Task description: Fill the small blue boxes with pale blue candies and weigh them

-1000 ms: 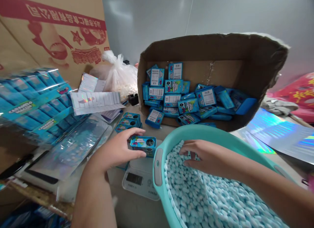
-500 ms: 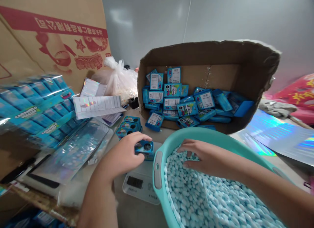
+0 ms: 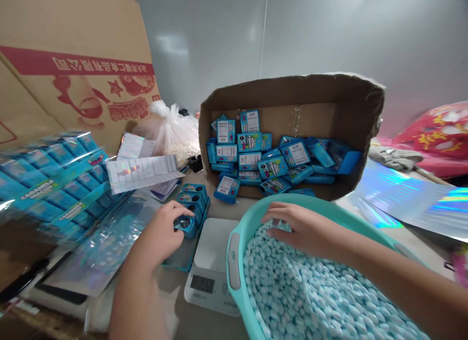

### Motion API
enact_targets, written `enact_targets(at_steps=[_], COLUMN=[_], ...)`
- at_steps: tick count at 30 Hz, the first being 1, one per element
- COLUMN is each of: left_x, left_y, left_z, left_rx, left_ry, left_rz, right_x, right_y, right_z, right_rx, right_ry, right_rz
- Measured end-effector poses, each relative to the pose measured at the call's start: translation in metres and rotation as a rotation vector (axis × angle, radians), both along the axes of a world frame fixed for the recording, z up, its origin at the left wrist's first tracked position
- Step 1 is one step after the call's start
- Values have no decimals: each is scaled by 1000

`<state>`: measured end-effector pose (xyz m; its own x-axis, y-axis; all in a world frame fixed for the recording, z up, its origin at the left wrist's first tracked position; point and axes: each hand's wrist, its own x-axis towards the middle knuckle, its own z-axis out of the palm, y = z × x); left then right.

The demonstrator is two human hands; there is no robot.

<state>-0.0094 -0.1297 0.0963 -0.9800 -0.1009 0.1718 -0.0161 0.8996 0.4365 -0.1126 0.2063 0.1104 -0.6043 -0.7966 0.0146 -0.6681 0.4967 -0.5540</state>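
Observation:
My left hand (image 3: 163,235) is closed around a small blue candy box (image 3: 185,226) with a round dark window on top. The box sits over a shallow blue display tray (image 3: 193,254), beside several similar candy boxes (image 3: 193,199) lined up there. To its right lies a white kitchen scale (image 3: 214,247) with a lit display and a bare weighing plate. Over a turquoise tub (image 3: 234,237) of pale blue candies (image 3: 278,281), my right hand (image 3: 288,225) has curved fingers apart from the thumb, at the candies' surface. Its palm is hidden.
A cardboard box (image 3: 329,110) on its side holds many blue candy boxes (image 3: 272,168). Wrapped packs (image 3: 47,184) stand at left, near folded printed card (image 3: 144,173) and a plastic bag (image 3: 175,130). Iridescent sheets (image 3: 413,193) lie at right. A large carton (image 3: 76,18) rises behind.
My left hand has carried the candy box leftward off the scale to the tray. My right hand stays in the tub, nearly still. The camera view has shifted slightly.

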Motion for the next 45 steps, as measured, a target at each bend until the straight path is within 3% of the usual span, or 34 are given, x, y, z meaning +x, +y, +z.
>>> enact_targets(at_steps=[3,6,10,14,16,20,23,25,28,32,35,38,41,43,45], left_x=[0,-4,-9,-8,-8,-12,-12,-11,-13,-17,-23,-34,-46,-50,-51], left_y=[1,2,7,6,6,15,27,36,53,90,127,157,171,173,173], left_z=[-1,-9,-20,-23,-20,-7,0,0,-3,8,24,31,20,10,2], left_rx=[25,-23,-58,-44,-33,-86,-74,50,471,1019,1198,1277,1293,1287,1262], left_ry=[3,-4,-58,-48,94,593,747,764,686,316,69,51,56,41,36], left_rz=[7,65,134,135,125,156,126,117,30,-314,-324,-195,-122,-100,-91], right_x=[-20,-60,-110,-121,-118,-116,-113,-101,-63,6,36,35,23,24,35], right_y=[-23,-65,-123,-148,-149,-143,-133,-120,-90,-43,-8,30,68,83,84], right_z=[9,9,-15,-43,-50,-48,-32,-13,21,51,49,34,17,10,5], right_rx=[-86,43,236,330,324,287,198,96,-109,-175,-152,-127,38,126,167], right_ry=[120,164,116,164,208,226,238,294,502,729,786,634,138,-136,-154], right_rz=[-67,-165,-136,-114,-87,-42,-79,-94,0,171,118,-195,-435,-436,-365])
